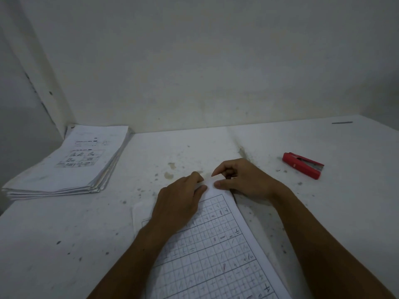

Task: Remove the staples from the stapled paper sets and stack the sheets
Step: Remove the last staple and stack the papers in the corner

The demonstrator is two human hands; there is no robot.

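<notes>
White stained table (64,244) | gridded paper set (216,255) lower centre | left hand (179,203) flat on corner, fingers straight | right hand (244,182) pinching there | stapler remover (302,165) right | advice: hold flat, lift staple gently

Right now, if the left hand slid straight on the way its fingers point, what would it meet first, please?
The left hand lies on the gridded paper set, fingers aimed up and right at its top corner. Almost at once it would probably meet the right hand, whose thumb presses that same corner. The red staple remover lies well off that line.
</notes>
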